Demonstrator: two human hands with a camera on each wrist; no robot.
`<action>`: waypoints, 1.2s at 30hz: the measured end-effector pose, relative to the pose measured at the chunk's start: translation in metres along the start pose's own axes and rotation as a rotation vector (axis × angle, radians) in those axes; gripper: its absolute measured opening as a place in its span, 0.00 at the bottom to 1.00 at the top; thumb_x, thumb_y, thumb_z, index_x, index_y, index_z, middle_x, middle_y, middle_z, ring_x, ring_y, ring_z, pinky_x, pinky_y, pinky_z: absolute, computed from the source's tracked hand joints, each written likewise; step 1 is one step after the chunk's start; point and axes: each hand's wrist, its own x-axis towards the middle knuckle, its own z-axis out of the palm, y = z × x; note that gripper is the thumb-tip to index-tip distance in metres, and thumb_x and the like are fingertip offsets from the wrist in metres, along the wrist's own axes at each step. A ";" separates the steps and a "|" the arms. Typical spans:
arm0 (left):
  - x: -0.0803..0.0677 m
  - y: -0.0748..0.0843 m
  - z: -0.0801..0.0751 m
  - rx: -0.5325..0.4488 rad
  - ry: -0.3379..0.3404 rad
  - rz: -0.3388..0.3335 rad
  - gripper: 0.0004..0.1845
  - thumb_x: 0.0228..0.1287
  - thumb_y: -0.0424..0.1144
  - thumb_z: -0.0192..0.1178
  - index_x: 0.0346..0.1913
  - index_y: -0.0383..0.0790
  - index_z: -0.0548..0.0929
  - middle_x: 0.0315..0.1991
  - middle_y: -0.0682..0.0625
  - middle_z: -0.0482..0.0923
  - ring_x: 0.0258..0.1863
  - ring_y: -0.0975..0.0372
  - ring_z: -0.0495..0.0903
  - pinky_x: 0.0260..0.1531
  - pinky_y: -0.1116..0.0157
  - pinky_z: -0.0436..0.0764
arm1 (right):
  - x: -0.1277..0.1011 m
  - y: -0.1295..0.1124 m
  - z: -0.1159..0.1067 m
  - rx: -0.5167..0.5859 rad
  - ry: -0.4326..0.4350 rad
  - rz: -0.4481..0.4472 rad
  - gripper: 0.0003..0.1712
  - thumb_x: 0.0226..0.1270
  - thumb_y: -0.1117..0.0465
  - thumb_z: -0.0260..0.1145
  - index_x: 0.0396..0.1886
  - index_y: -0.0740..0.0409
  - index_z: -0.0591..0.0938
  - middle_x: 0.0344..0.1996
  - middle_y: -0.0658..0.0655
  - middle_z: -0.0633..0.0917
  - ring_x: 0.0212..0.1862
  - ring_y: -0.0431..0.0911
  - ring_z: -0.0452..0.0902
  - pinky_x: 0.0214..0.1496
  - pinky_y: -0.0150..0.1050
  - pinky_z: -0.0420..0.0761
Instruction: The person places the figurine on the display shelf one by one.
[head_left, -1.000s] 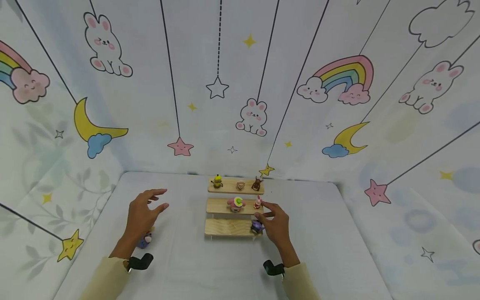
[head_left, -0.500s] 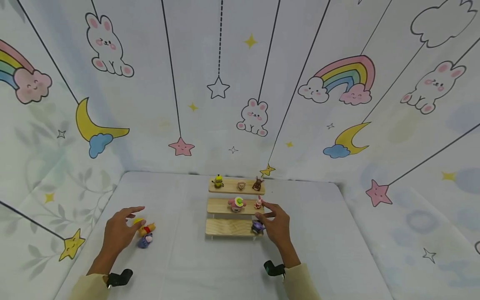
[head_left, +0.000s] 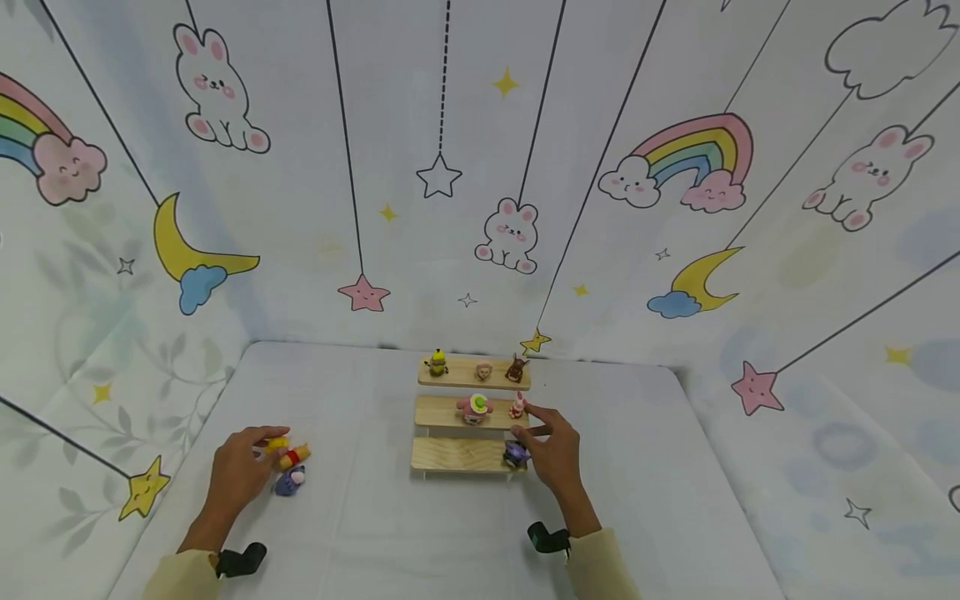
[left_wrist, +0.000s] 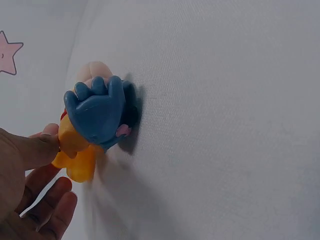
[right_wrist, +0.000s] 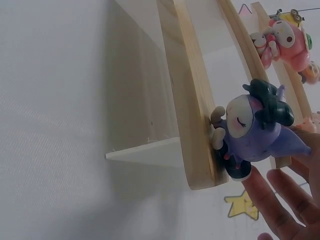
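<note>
My left hand [head_left: 238, 471] pinches a small yellow figurine [head_left: 277, 443] on the left of the table, thumb and forefinger on its two sides. Touching or close to it lies an orange bear figurine [head_left: 294, 456] in a red shirt. A blue donkey figurine [left_wrist: 97, 112] fills the front of the left wrist view and partly covers both. At the right end of a three-step wooden display shelf [head_left: 453, 454], my right hand [head_left: 557, 450] holds the middle step between thumb and forefinger. Beside those fingers are a rabbit figurine [head_left: 517, 406] and a purple figurine [right_wrist: 255, 130]; the right thumb is hidden in the wrist view.
A pink figurine [head_left: 474, 408] with a green-and-white top sits on the middle step. The top step carries a yellow-green figurine [head_left: 437, 362], a small tan one [head_left: 483, 370] and a brown one [head_left: 516, 367]. White cloth covers the table [head_left: 360, 533]; printed fabric hangs behind.
My left hand has come back towards me and left, then closed on the yellow figurine, uncovering the bear and the donkey. The right hand stays at the shelf's end.
</note>
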 end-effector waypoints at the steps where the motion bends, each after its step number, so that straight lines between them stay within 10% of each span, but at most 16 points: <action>1: 0.000 -0.001 0.000 0.002 -0.002 -0.011 0.17 0.67 0.30 0.72 0.58 0.35 0.89 0.51 0.33 0.86 0.48 0.42 0.83 0.44 0.48 0.83 | 0.000 0.000 0.000 -0.001 -0.001 0.004 0.29 0.64 0.56 0.81 0.65 0.43 0.87 0.58 0.52 0.89 0.45 0.49 0.91 0.40 0.36 0.86; 22: 0.003 -0.012 0.007 0.022 0.048 -0.032 0.16 0.68 0.33 0.73 0.56 0.32 0.88 0.51 0.30 0.85 0.48 0.39 0.80 0.46 0.40 0.78 | -0.001 0.000 -0.001 0.017 -0.007 -0.020 0.28 0.64 0.56 0.81 0.64 0.43 0.87 0.57 0.51 0.89 0.45 0.49 0.92 0.40 0.36 0.86; 36: 0.023 0.027 -0.005 -0.099 0.026 0.006 0.16 0.80 0.35 0.60 0.65 0.36 0.81 0.58 0.33 0.82 0.57 0.39 0.79 0.52 0.40 0.82 | 0.000 -0.002 -0.001 0.013 -0.003 -0.025 0.28 0.65 0.56 0.81 0.65 0.44 0.87 0.57 0.52 0.89 0.44 0.49 0.92 0.41 0.37 0.87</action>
